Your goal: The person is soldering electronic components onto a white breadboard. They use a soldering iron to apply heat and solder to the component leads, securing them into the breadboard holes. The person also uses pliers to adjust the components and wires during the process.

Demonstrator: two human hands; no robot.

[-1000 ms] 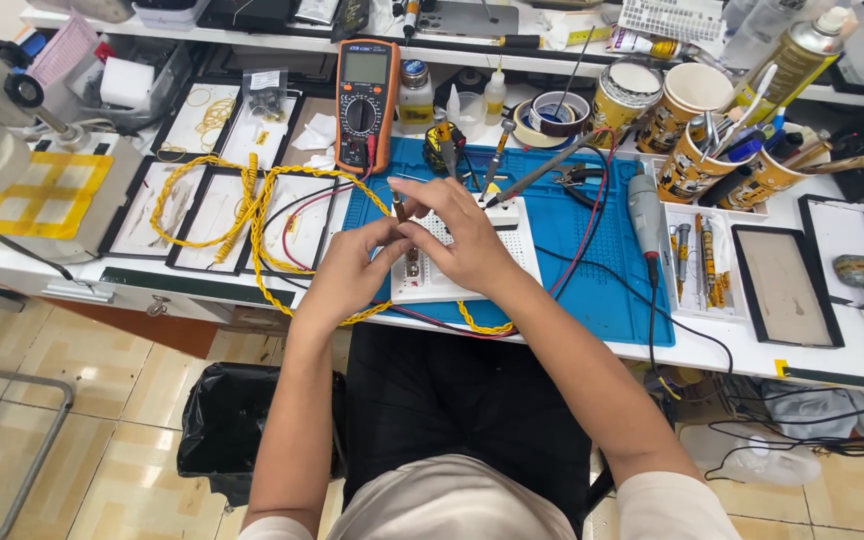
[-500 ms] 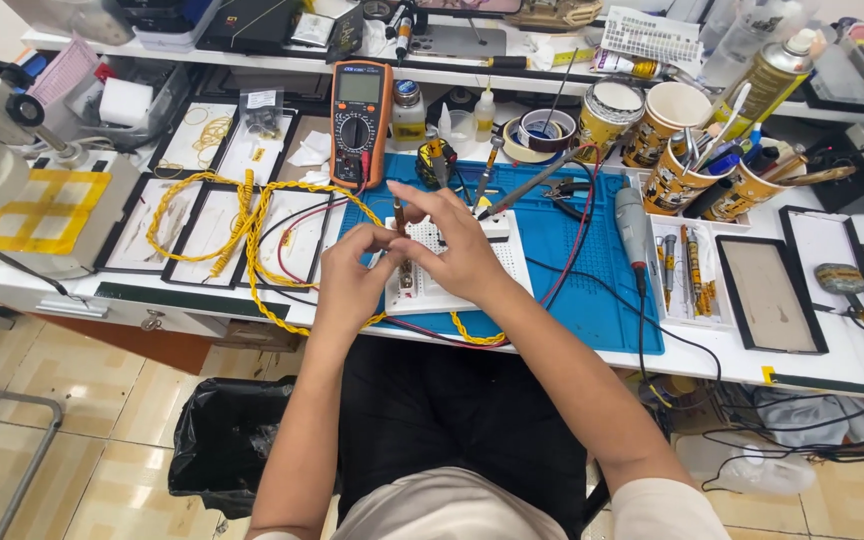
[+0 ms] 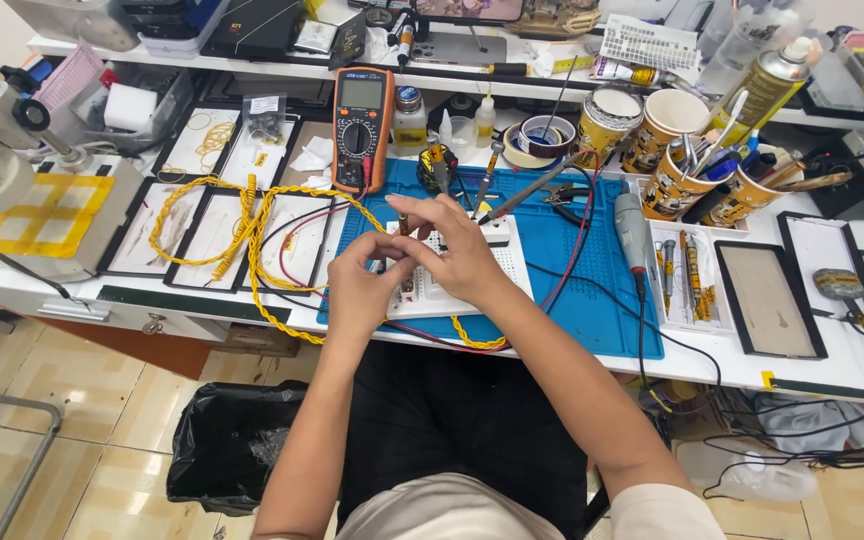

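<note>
A white workbench (image 3: 72, 290) with a rear shelf (image 3: 152, 55) stands over a glossy beige tiled floor (image 3: 122, 420).

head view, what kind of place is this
Most likely an electronics repair or hobby bench: a multimeter, a white breadboard under both hands on a blue work mat, and cups of tools.

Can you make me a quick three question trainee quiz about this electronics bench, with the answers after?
1. True or false: both hands, left hand and right hand, are over the white breadboard.
2. What colour is the mat under the breadboard? A green, B blue, C red.
3. Which meter stands behind the mat, left of the small bottles?

Key: 1 true. 2 B. 3 the orange multimeter.
</note>
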